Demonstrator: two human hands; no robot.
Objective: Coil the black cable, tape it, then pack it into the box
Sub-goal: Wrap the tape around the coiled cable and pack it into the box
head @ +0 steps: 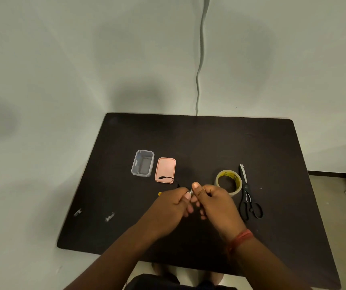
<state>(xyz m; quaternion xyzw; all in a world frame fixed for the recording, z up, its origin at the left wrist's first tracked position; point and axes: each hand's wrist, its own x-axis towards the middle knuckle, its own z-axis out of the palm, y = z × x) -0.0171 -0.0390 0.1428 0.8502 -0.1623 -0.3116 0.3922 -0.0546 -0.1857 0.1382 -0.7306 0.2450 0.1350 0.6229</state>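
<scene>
1. pale wall and a dark table (251,143) make up the setting; nearest the camera, both forearms are extended over the table's front edge.
2. the left hand (168,206) and right hand (216,201) are brought together above the table's middle, fingers (196,186) clenched on one end of the black cable (167,177), where a small metallic plug appears to be pinched between them.
3. just beyond the hands, the cable's free end is seen lying across the near edge of the pink lid (165,169); the stretch between is hard to trace against the dark surface.
4. coiling is judged to be only at its start: no loops can be seen formed.
5. the next move is judged to call for the loose length to be drawn in and wound into loops, with one hand kept on the held end.
6. to the right, the tape roll (228,182) and scissors (248,195) are laid out untouched.
7. farther left, the clear box (143,163) stands open, just beside its lid.
</scene>
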